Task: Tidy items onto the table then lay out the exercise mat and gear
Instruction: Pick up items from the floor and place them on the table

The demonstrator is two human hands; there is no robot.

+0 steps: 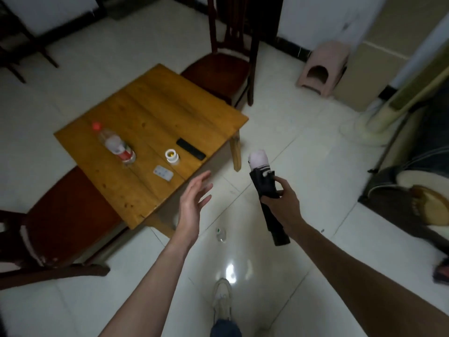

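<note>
The right hand (283, 200) is closed around a folded black umbrella (267, 190), which it holds in the air above the floor (303, 147), just to the right of the wooden surface (150, 113). The long axis of the umbrella is close to upright and a little tilted: the pale pink handle end points up and away from the person, and the black lower end points down toward the person. The fingers wrap the middle part of it.

The left hand (194, 203) is empty, its fingers spread wide, and it hovers near the front corner of the surface without touching it.

On the surface stand a plastic bottle (116, 144) with a red cap, a small white jar (172, 156), a black remote (190, 149) and a small white card-like thing (163, 173), perhaps a second remote; the blur hides the details. A dark chair (226, 66) stands behind the surface. Another small bottle (221, 234) lies on the floor between the forearms.
</note>
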